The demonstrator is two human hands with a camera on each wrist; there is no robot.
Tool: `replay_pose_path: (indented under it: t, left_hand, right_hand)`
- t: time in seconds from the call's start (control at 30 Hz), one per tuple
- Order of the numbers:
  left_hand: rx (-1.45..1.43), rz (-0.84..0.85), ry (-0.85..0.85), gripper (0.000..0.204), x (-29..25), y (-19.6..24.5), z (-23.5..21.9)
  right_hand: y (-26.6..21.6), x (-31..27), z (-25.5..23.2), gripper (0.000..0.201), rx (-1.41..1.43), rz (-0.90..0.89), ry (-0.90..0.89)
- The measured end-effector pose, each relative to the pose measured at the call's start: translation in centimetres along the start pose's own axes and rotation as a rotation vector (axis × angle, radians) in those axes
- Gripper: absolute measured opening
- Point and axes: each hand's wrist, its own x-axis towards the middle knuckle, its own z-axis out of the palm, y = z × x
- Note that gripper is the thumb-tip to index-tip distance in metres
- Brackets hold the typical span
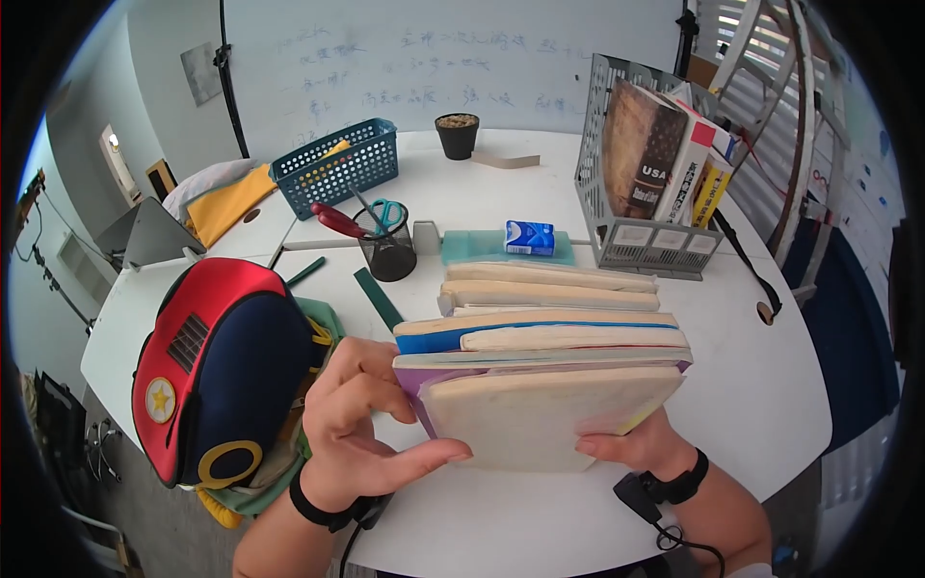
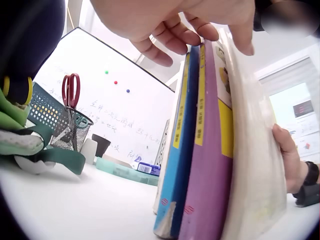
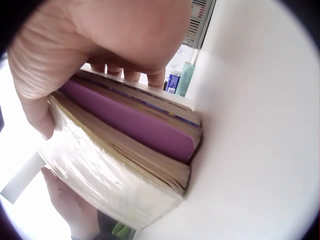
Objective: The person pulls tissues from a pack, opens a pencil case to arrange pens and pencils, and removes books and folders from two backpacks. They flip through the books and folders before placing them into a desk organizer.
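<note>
A row of books [image 1: 554,424] stands upright on the white table, pages upward in the head view. Blue and purple spines [image 2: 207,150] show in the left wrist view, beside a book in a clear cover [image 2: 255,150]. My left hand [image 1: 361,424] is at the left end, fingers bent by the spines, thumb over the nearest cover. My right hand [image 3: 105,45] grips the right end of the row, thumb on the near cover and fingers on the far side. More books [image 1: 549,289] stand just behind.
Behind the books lie a teal case [image 1: 467,248] and a blue packet [image 1: 529,238]. A grey rack [image 1: 650,252] holding books stands back right. A pen holder [image 1: 388,255], teal basket [image 1: 332,178] and plant pot [image 1: 457,140] are farther back. A red-and-navy backpack [image 1: 241,356] is at left.
</note>
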Motion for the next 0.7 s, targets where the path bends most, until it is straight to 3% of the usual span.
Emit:
replay_pose_path:
  t: [0.1, 0.17, 0.3, 0.37, 0.43, 0.5, 0.63, 0.7]
  left_hand:
    - [0.181, -0.019, -0.101, 0.041, 0.4, 1.1, 0.0]
    - [0.242, -0.131, -0.134, 0.036, 0.3, 1.5, 0.5]
    - [0.252, -0.158, -0.251, 0.042, 0.5, 1.3, 0.0]
    - [-0.359, -0.541, -0.094, 0.046, 0.4, 1.1, 0.1]
    - [-0.391, -0.533, -0.149, 0.045, 0.2, 0.3, -0.7]
    - [-0.357, -0.494, -0.328, 0.041, 1.1, 0.5, -1.6]
    - [-0.185, -0.494, -0.383, 0.039, 0.9, -0.2, -2.1]
    - [-0.246, -0.399, 0.090, 0.037, 0.1, -0.8, -1.4]
  right_hand:
    - [-0.2, 0.1, 0.3, 0.093, -0.004, 0.026, 0.000]
    - [-0.1, 0.2, 0.4, 0.095, 0.024, 0.037, 0.019]
    - [0.4, 0.0, 0.0, 0.098, -0.011, 0.005, 0.040]
    - [0.3, -0.1, 0.1, 0.098, -0.016, -0.016, 0.037]
    - [-0.4, 0.0, 0.3, 0.090, -0.059, 0.069, 0.037]
    - [0.2, 0.1, 0.3, 0.086, -0.053, 0.036, 0.061]
    - [-0.3, 0.2, 0.3, 0.080, -0.014, 0.013, 0.052]
    - [-0.8, 0.2, 0.0, 0.077, -0.046, 0.035, 0.061]
